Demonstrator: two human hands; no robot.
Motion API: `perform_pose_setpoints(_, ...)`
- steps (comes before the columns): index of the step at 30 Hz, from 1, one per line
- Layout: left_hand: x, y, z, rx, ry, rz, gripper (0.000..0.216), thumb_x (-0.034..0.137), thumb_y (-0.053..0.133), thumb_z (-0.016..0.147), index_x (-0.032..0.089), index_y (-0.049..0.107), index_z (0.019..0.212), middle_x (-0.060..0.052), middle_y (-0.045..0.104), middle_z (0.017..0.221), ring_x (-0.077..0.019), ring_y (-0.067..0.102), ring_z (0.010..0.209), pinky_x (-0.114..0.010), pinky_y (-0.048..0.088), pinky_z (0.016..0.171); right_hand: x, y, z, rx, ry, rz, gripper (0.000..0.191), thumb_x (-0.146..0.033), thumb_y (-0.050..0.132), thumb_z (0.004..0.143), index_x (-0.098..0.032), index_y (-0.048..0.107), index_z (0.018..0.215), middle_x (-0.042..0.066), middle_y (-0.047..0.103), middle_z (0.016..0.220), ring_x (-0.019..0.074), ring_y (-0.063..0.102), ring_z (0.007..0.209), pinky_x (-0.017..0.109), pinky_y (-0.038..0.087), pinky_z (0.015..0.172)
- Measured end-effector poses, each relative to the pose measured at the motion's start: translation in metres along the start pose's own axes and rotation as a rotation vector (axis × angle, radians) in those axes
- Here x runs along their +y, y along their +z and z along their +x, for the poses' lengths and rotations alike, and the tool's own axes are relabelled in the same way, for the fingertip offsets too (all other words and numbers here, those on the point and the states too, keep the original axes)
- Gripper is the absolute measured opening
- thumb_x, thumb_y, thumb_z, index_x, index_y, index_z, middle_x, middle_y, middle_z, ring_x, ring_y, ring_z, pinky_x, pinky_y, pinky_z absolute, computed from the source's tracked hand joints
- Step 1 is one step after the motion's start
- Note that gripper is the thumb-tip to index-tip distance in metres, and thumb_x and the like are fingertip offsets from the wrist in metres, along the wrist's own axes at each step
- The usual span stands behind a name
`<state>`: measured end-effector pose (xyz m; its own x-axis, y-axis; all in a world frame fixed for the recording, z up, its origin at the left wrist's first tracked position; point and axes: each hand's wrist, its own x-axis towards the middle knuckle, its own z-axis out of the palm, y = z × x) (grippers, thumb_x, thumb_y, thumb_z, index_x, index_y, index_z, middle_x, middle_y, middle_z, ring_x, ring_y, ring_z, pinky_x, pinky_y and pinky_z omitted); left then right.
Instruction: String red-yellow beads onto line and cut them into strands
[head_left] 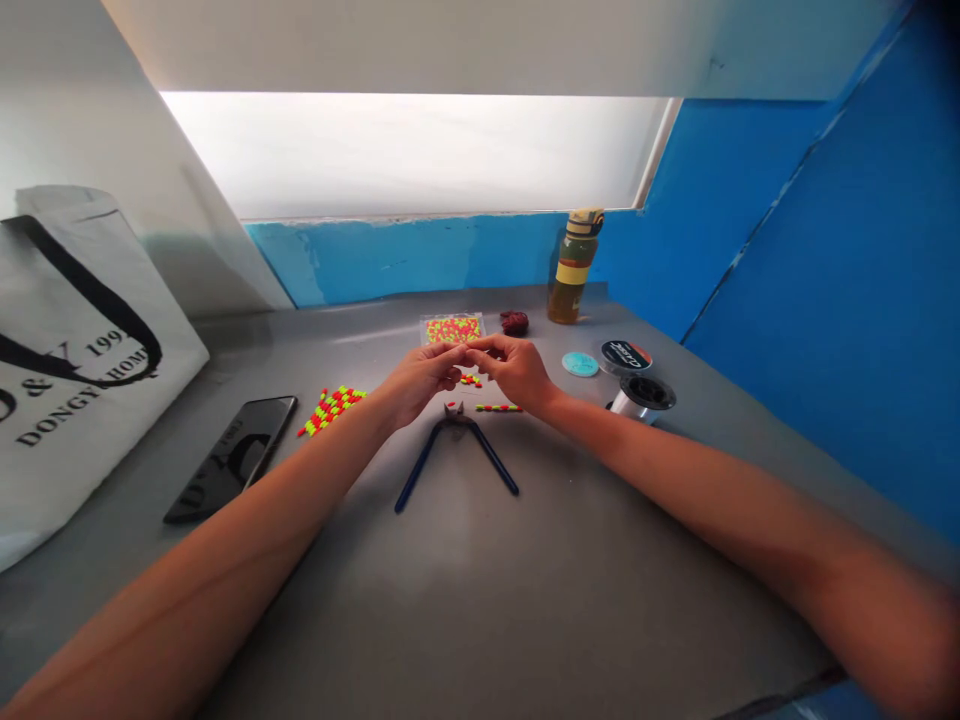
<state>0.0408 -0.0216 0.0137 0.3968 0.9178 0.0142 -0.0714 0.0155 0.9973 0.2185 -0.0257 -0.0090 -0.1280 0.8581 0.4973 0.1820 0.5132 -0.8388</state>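
"Fingertips of left hand (420, 385) and right hand (519, 370) pinch close together over the grey table (457, 600); holding what?"

"Too small to tell from my remote seat. Nearest lie the pliers (454, 423), handles spread, then a red-and-yellow bead row (499, 408), the bead pile (335, 408) to its left, a bead packet (454, 329) beyond."

"And the step?"

"Fine fingertip work, I judge; the next move calls for a steady pinch."

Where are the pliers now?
Centrally in the head view, the pliers lie on the table, below the left hand and right hand, right of the phone.
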Motion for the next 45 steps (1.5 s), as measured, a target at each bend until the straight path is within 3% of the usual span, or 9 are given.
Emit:
perform_pose_setpoints(4, -0.003, -0.001, 0.001, 0.046, -0.018, 0.085, 0.030, 0.042, 0.075, 0.079, 0.016, 0.074, 0.094, -0.006, 0.067, 0.090, -0.0102, 0.052, 0.069, -0.027, 0.040, 0.067, 0.006, -0.004, 0.003, -0.020, 0.057, 0.031, 0.027, -0.044, 0.074, 0.082, -0.018, 0.074, 0.088, 0.005, 0.073, 0.083, 0.0153, 0.062, 0.066, 0.029, 0.049, 0.058)
perform_pose_setpoints(12, -0.003, 0.001, 0.003, 0.152, 0.123, 0.223, 0.029, 0.043, 0.072, 0.080, 0.016, 0.074, 0.088, -0.005, 0.066, 0.082, -0.0117, 0.052, 0.067, -0.027, 0.039, 0.061, 0.006, -0.004, 0.002, 0.044, 0.038, -0.038, 0.030, -0.048, 0.071, 0.084, -0.018, 0.066, 0.083, 0.003, 0.068, 0.075, 0.0151, 0.060, 0.062, 0.028, 0.048, 0.054)
perform_pose_setpoints(17, -0.002, 0.000, 0.004, 0.136, 0.136, 0.233, 0.028, 0.043, 0.072, 0.081, 0.016, 0.074, 0.087, -0.005, 0.065, 0.078, -0.0124, 0.053, 0.067, -0.027, 0.040, 0.061, 0.007, -0.005, 0.002, 0.035, 0.001, -0.061, 0.030, -0.045, 0.068, 0.087, -0.019, 0.069, 0.103, 0.006, 0.073, 0.092, 0.0166, 0.065, 0.070, 0.029, 0.051, 0.058)
perform_pose_setpoints(25, -0.003, 0.000, 0.002, 0.142, 0.127, 0.300, 0.025, 0.041, 0.071, 0.081, 0.017, 0.076, 0.086, -0.007, 0.071, 0.084, -0.0124, 0.056, 0.066, -0.027, 0.042, 0.062, 0.000, -0.004, -0.002, 0.049, -0.004, -0.241, 0.018, -0.036, 0.066, 0.088, -0.019, 0.071, 0.083, 0.003, 0.072, 0.077, 0.0167, 0.063, 0.065, 0.030, 0.046, 0.061)
perform_pose_setpoints(33, -0.004, 0.000, 0.003, 0.126, 0.111, 0.278, 0.030, 0.044, 0.071, 0.081, 0.015, 0.075, 0.084, -0.007, 0.070, 0.078, -0.0115, 0.055, 0.063, -0.026, 0.043, 0.061, 0.004, 0.000, -0.004, 0.031, -0.050, -0.265, 0.021, -0.037, 0.065, 0.090, -0.020, 0.073, 0.100, 0.005, 0.075, 0.093, 0.0170, 0.065, 0.070, 0.029, 0.047, 0.064)
perform_pose_setpoints(38, -0.003, 0.000, 0.002, 0.094, 0.054, 0.278, 0.029, 0.042, 0.074, 0.079, 0.014, 0.075, 0.085, -0.010, 0.072, 0.085, -0.0132, 0.059, 0.066, -0.028, 0.048, 0.063, 0.005, -0.001, -0.005, 0.012, -0.085, -0.355, 0.022, -0.040, 0.065, 0.091, -0.022, 0.077, 0.091, 0.003, 0.074, 0.077, 0.0165, 0.062, 0.064, 0.029, 0.041, 0.061)
perform_pose_setpoints(45, 0.000, 0.003, -0.002, 0.138, 0.035, 0.338, 0.022, 0.035, 0.070, 0.082, 0.014, 0.071, 0.076, -0.007, 0.067, 0.071, -0.0140, 0.061, 0.063, -0.028, 0.049, 0.062, 0.008, 0.001, -0.008, 0.014, -0.150, -0.537, 0.017, -0.031, 0.061, 0.092, -0.022, 0.072, 0.083, 0.002, 0.071, 0.076, 0.0163, 0.058, 0.065, 0.030, 0.038, 0.062)
